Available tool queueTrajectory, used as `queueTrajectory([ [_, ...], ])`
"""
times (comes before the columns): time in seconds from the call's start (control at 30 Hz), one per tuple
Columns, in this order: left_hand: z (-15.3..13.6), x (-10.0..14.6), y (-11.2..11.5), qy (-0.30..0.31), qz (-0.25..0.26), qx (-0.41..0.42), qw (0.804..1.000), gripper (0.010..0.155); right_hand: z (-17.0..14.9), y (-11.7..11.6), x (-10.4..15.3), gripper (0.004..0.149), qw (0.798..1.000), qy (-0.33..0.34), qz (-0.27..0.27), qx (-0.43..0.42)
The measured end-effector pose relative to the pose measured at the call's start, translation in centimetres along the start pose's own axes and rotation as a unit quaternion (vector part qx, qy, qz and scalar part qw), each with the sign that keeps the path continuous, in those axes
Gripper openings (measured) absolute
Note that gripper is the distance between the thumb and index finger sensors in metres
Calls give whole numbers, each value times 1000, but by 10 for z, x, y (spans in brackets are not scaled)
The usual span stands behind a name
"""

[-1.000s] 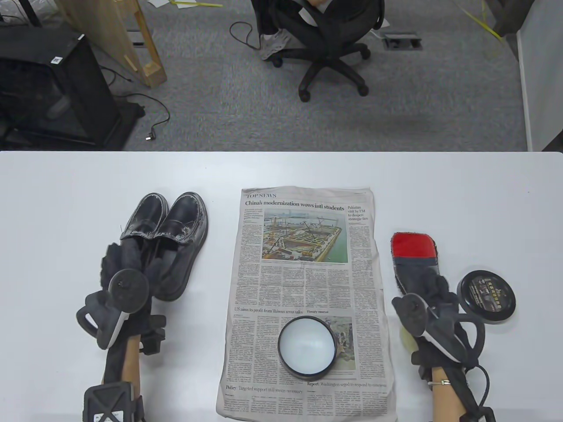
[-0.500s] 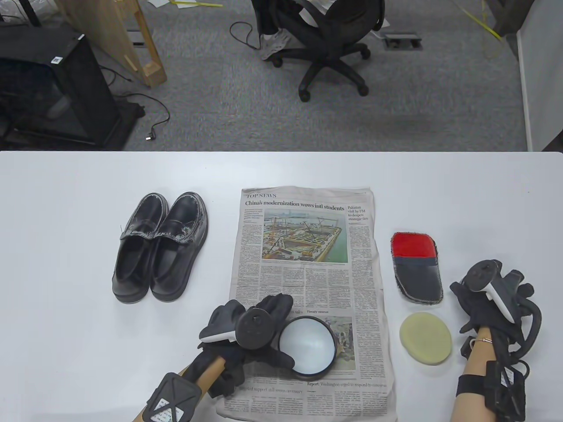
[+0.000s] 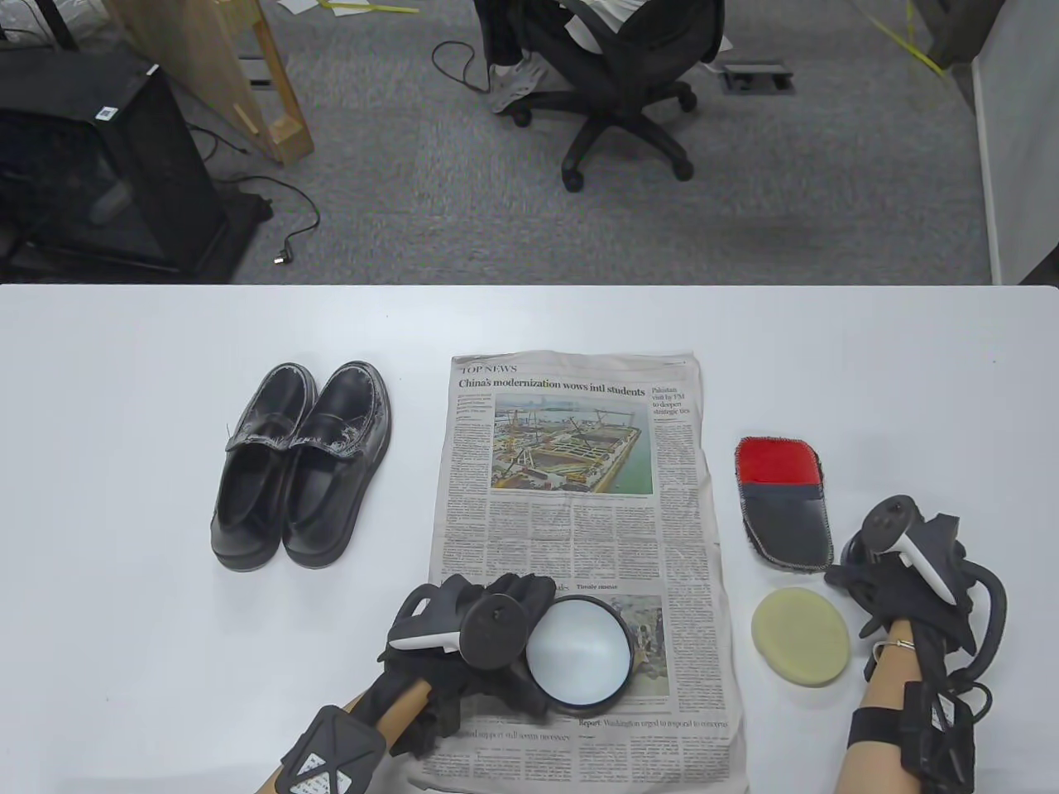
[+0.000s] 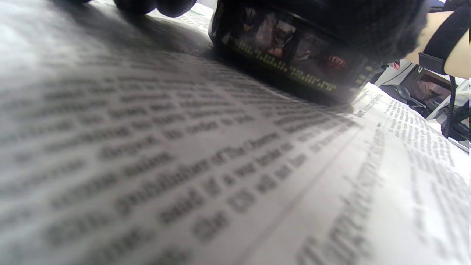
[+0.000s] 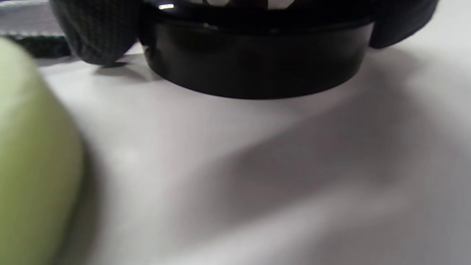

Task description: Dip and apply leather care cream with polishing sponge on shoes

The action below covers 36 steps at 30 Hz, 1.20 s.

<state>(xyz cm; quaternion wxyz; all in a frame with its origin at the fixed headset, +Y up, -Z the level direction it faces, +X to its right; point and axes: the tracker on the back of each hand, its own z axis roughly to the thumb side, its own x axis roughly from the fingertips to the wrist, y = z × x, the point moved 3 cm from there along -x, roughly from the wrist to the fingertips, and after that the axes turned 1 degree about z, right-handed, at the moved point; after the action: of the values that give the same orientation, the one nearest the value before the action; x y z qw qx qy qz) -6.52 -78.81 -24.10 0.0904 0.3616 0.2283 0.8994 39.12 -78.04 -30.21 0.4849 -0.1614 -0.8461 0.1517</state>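
The round polishing sponge (image 3: pixel 800 636) lies flat just right of the newspaper (image 3: pixel 579 513), immediately to the left of the right hand (image 3: pixel 902 571), which rests on the black lid (image 5: pixel 257 59) with fingers around its rim, so that hand is far nearer the sponge than the left. The left hand (image 3: pixel 471 637) grips the left wall of the open cream tin (image 3: pixel 579 655) on the newspaper's near end, fingers curled to it. The shoes (image 3: pixel 302 463) stand well left of the newspaper on the white table (image 3: pixel 165 347), toes pointing away; beyond it are grey carpet and an office chair (image 3: pixel 616 91).
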Motion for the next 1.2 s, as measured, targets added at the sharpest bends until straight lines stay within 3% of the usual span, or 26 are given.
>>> queueTrajectory([
  [0.1,-1,1,1,-12,4,-3,1000,122,3,1,9,130,999,19,1,-34],
  [0.27,-5,0,2,-19,-5,12,1000,119,44,34,65,126,980,165,-98,-44],
  [0.4,-8,1,2,-24,-6,17,1000,117,113,36,136,125,931,345,-122,-10],
  [0.53,-10,2,2,-29,-8,8,1000,115,184,4,198,125,867,480,-106,79],
  [0.63,-9,2,3,-35,-3,7,999,112,222,-19,232,125,826,540,-97,130],
  [0.8,-9,2,2,-40,-1,-8,999,110,246,-39,250,124,805,559,-81,180],
  [1.2,-10,3,4,-44,-4,-11,999,107,251,-51,255,123,809,536,-94,220],
])
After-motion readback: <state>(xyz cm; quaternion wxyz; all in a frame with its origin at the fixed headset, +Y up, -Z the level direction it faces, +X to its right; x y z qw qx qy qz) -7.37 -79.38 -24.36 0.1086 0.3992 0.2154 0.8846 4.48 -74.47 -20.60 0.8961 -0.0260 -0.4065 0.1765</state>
